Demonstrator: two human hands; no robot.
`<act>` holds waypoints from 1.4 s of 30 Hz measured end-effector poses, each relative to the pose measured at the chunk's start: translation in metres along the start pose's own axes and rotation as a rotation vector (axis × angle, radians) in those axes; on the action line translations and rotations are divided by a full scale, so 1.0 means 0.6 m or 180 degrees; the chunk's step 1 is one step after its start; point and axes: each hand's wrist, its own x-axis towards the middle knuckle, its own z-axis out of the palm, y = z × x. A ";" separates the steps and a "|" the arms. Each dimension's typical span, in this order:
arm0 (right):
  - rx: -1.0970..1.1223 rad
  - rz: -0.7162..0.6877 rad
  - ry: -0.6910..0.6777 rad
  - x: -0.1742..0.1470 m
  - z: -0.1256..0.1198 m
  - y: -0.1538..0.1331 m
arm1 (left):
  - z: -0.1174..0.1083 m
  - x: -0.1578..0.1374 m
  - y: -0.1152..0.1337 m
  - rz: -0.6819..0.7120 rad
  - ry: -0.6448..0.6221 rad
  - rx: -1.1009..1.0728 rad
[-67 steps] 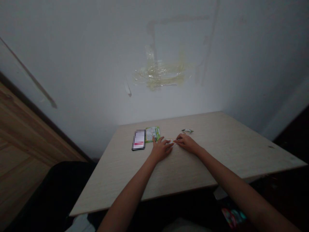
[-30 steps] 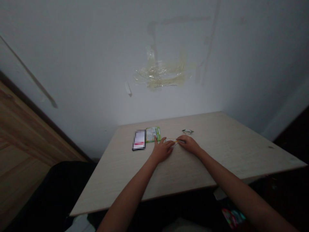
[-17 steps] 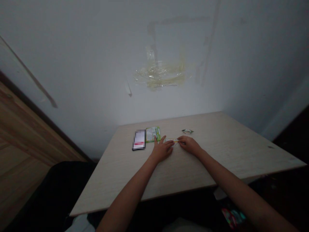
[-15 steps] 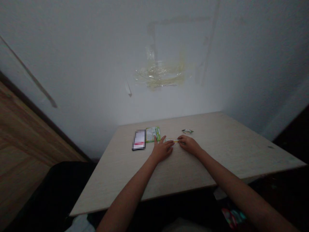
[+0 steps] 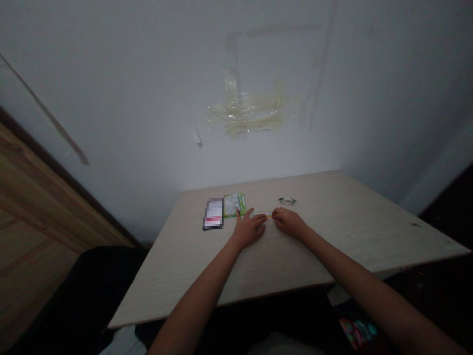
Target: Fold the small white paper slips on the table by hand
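Note:
My left hand (image 5: 247, 230) lies on the table (image 5: 295, 256) with its fingers spread, pressing down on a small thin strip (image 5: 263, 215) of pale paper or wrapper. My right hand (image 5: 290, 221) meets it from the right and pinches the strip's right end between fingertips. The strip is mostly hidden by the fingers, so its exact form is unclear.
A phone (image 5: 213, 213) with a lit screen lies left of my hands, a green packet (image 5: 233, 204) right beside it. A small torn wrapper piece (image 5: 287, 200) lies behind my right hand. Tape residue marks the wall. A wooden door stands at left.
My right hand has slid slightly right along the strip, and my left fingers have spread a little. Nothing else on the table has moved.

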 end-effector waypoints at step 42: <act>-0.0111 0.0051 -0.0112 -0.015 0.001 -0.028 | 0.001 -0.002 0.001 -0.0073 -0.0025 -0.0055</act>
